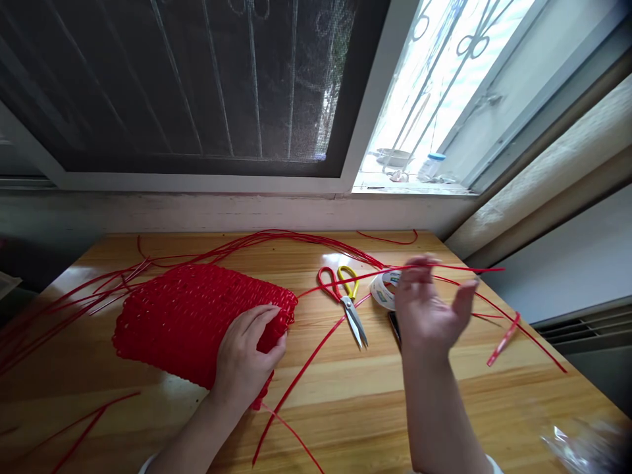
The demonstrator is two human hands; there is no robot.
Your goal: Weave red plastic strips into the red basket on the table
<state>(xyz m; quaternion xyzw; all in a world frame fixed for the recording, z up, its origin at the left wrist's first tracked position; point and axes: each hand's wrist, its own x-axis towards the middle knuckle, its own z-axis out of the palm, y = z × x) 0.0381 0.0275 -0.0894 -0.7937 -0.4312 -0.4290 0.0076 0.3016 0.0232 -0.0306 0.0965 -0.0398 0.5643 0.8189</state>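
Observation:
A red woven piece (172, 322), basket- or bag-like, lies tilted on the wooden table. My left hand (249, 349) grips its right end, thumb and fingers closed over the woven edge. From that edge a red plastic strip (363, 276) runs taut to the right. My right hand (429, 309) is raised and slightly blurred, with the strip caught at its fingers and the thumb held apart. Between the hands lie scissors (353, 319) with one red and one yellow handle. A roll of tape (382, 291) sits just left of my right hand, partly hidden.
Long red strips (276, 234) arc along the back of the table (345, 408). A dark flat object (395, 328) shows beside my right wrist. Farther right lies a short reddish tool-like piece (503, 339). Crumpled clear plastic (587, 441) occupies the front right corner.

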